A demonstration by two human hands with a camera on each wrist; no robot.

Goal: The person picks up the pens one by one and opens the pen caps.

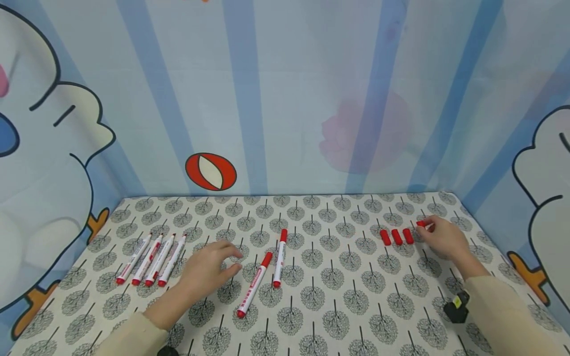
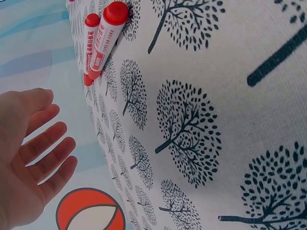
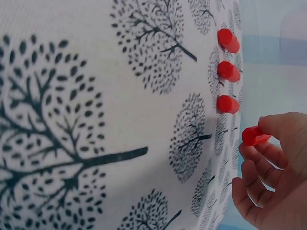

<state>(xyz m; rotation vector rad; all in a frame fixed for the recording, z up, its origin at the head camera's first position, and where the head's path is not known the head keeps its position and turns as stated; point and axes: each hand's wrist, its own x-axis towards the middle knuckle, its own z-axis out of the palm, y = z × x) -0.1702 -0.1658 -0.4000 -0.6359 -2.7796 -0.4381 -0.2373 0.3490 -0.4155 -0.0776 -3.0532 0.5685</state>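
Note:
My right hand pinches a red marker cap between thumb and fingers, at the right end of a row of loose red caps on the cloth. Over the left-middle of the table hovers my left hand, fingers loosely bent, holding nothing. Just right of it lie two capped whiteboard markers, a nearer slanted one and a farther, more upright one. In the left wrist view both markers appear beyond the fingers, apart from the hand.
Several uncapped markers lie side by side at the left, tips pointing away. A tree-patterned cloth covers the table. Behind it hangs a light-blue striped curtain with cartoon figures. A black device sits at the right wrist.

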